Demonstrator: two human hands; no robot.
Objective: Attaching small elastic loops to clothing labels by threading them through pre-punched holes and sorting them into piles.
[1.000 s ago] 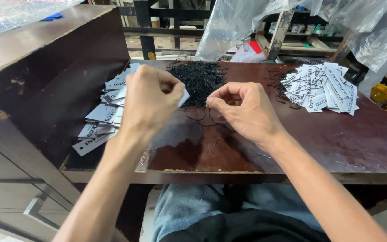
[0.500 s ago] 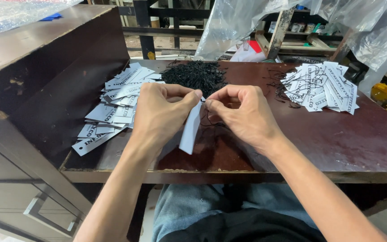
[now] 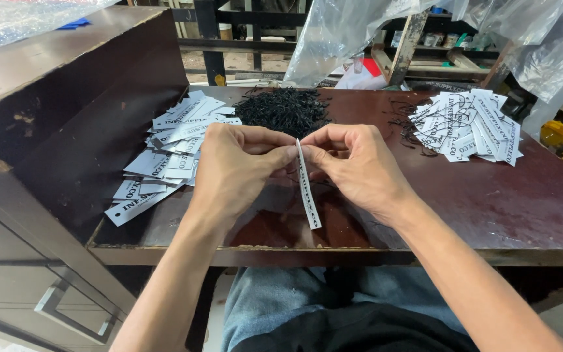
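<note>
I pinch the top of a white paper tag between my left hand and right hand, both grasping it above the brown table, near the black strings.

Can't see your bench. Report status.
Left hand and right hand pinching one white tag on edge. Black string heap behind. Nothing blocking.

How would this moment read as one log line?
left hand: pinching white tag | right hand: pinching same tag | tag: hanging edge-on above table | behind: black string pile
</note>
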